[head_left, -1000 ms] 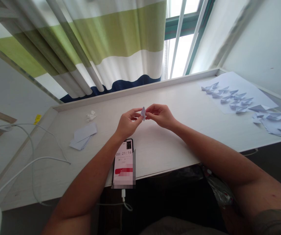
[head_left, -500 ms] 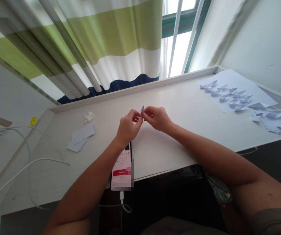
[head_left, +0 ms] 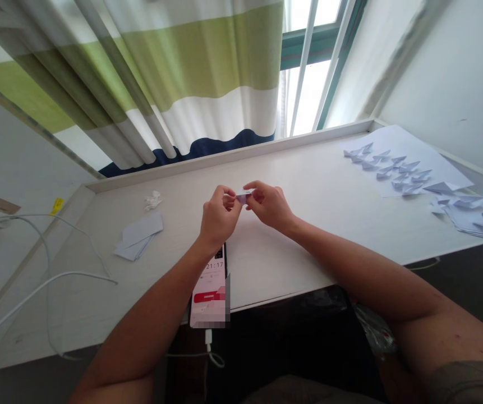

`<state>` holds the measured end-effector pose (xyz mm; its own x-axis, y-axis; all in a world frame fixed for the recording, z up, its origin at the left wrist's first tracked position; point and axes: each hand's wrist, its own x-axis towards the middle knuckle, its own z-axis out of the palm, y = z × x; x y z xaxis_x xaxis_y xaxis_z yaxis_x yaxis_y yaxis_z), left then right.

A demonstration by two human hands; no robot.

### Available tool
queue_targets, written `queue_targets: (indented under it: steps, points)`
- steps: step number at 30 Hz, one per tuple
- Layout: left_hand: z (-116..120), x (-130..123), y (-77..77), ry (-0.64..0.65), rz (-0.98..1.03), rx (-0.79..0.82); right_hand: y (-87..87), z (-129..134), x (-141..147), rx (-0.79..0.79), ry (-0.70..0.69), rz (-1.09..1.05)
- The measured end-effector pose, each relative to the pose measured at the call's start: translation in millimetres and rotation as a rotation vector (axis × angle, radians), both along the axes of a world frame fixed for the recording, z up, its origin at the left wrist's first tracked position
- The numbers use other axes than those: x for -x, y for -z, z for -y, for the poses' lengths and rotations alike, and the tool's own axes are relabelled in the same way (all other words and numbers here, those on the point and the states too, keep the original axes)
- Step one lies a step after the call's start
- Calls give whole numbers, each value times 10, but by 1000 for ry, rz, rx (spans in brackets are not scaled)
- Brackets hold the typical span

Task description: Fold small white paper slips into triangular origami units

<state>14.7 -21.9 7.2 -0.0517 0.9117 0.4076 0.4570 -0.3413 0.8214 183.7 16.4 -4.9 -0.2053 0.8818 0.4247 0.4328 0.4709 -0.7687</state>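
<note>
A small folded piece of white paper (head_left: 242,198) is held between my two hands above the middle of the white table (head_left: 283,252). My left hand (head_left: 221,213) pinches its left side with thumb and fingers. On the right side, the thumb and fingers of my right hand (head_left: 270,206) close on the paper. Several folded paper shapes (head_left: 392,167) stand on a large white sheet (head_left: 426,148) at the right, with more beside them on stacked paper (head_left: 477,224).
Below my left hand lies a phone (head_left: 210,286) with a plugged-in cable (head_left: 208,339). Crumpled paper (head_left: 152,201) and flat paper pieces (head_left: 142,230) lie at the left, near white cables (head_left: 47,280). A striped curtain (head_left: 207,62) hangs behind the table.
The small paper has turned from upright to lying roughly level between my fingers. My right hand's fingers have shifted, with the index finger now raised over it.
</note>
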Motion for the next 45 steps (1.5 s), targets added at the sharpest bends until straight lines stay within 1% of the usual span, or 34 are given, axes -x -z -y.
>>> queue_targets:
  steps: [3,5,9,12,14,16,18,20,23,25,29,32,36,40,45]
  points:
    - [-24,2,-40,125,279,120,21,11,-19,-73,-64,-64]
    - [-54,9,-62,180,440,187,38,-3,-40,-144,-107,-91]
    - [-117,44,-88,175,659,279,62,-53,-92,-306,-182,-73]
    - [-138,72,-98,194,739,289,56,-66,-120,-375,-233,-72]
    - [-137,78,-94,215,735,268,47,-59,-123,-366,-259,-105]
    - [-128,69,-79,226,698,252,43,-49,-110,-303,-265,-175]
    - [-114,49,-62,233,653,222,48,-49,-88,-197,-256,-279]
    - [-92,25,-54,235,598,160,57,-60,-70,-72,-257,-376]
    - [-55,0,-68,246,534,86,62,-86,-63,73,-314,-433]
    - [-36,0,-87,249,518,98,53,-95,-69,117,-341,-447]
    - [-41,32,-110,220,510,182,23,-85,-72,159,-356,-451]
    - [-76,68,-100,197,548,237,18,-78,-68,170,-363,-438]
    - [-118,110,-64,225,550,310,33,-84,-91,179,-352,-365]
    - [-117,116,-37,240,476,290,31,-96,-133,218,-386,-326]
    - [-73,65,-39,285,383,178,-4,-90,-152,184,-392,-374]
